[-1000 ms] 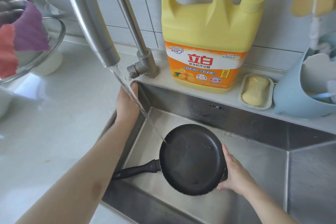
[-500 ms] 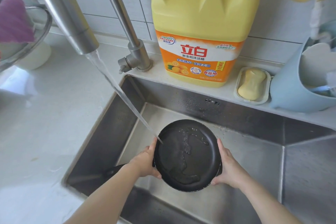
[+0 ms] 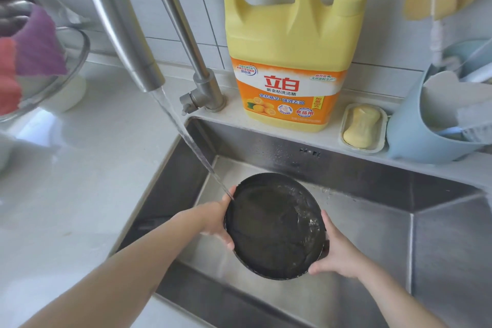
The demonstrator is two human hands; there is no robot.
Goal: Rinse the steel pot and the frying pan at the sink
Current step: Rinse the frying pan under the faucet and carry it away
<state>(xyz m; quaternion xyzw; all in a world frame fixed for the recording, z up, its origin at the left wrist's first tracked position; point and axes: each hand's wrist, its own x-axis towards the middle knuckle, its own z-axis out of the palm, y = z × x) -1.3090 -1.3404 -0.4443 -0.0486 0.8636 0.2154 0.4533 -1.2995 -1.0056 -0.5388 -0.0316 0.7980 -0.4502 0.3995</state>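
2 hands: left hand [image 3: 216, 224], right hand [image 3: 336, 250], 1 frying pan [image 3: 274, 226]

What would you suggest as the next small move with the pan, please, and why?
Probably shift the pan a little to the left, so the stream lands nearer its middle. Both hands, left and right, hold it by the rim over the sink, and the water strikes only its upper left edge, beside the left fingers; specks show along the right side.

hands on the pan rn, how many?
2. The left hand grips the frying pan at its left rim, the right hand at its lower right rim, both over the sink.
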